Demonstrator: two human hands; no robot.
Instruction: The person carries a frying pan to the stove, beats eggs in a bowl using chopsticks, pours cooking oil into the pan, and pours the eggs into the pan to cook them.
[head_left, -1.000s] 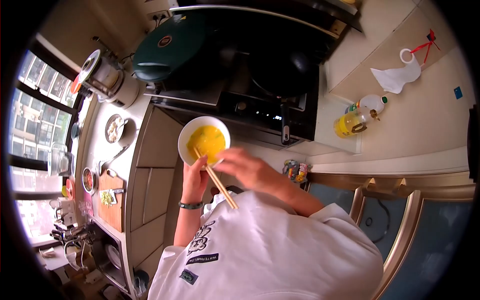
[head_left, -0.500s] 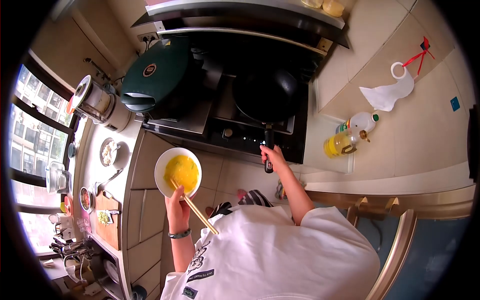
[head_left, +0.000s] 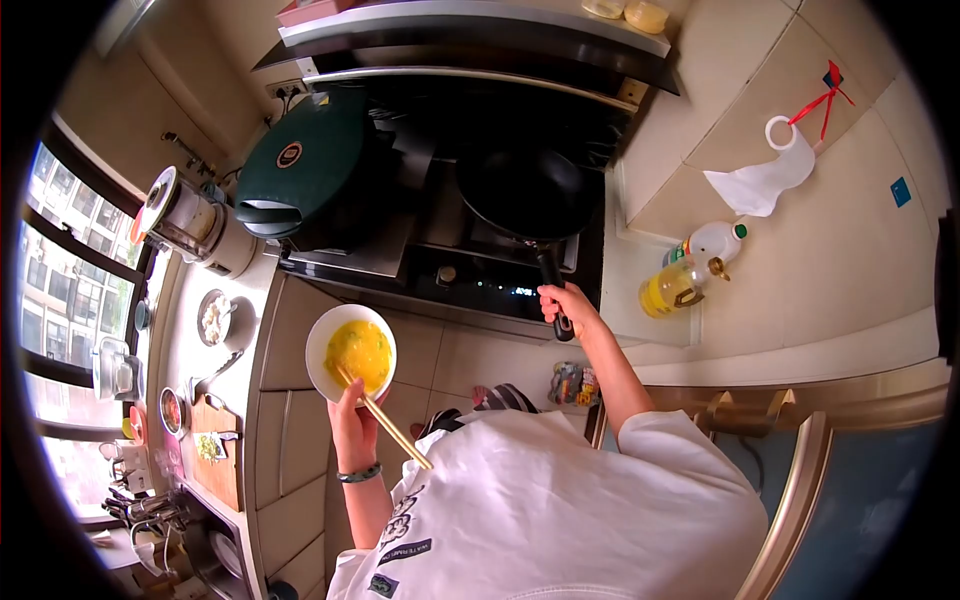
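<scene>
My left hand (head_left: pixel 353 428) is closed around the near edge of a white bowl (head_left: pixel 316 352). Yellow beaten egg (head_left: pixel 360 356) with green bits fills part of the bowl. A pair of wooden chopsticks (head_left: pixel 402 440) is pinned under my left thumb, its tips in the egg and its other ends slanting toward my shirt. My right hand (head_left: pixel 572 304) grips the handle of a black frying pan (head_left: pixel 525 195) over the right side of the stove. The dark inside of the pan shows no food that I can make out.
A green electric griddle (head_left: pixel 300 165) covers the stove's left side. Oil bottles (head_left: pixel 672 288) stand on the right ledge. Along the left counter are a blender (head_left: pixel 190 220), a bowl of white pieces (head_left: pixel 214 318) and a cutting board (head_left: pixel 222 475) with a knife. A cabinet door stands ajar at lower right.
The pan's handle has swung a little to the right with my right hand. The whole view has shifted slightly. My left hand still has the bowl and chopsticks.
</scene>
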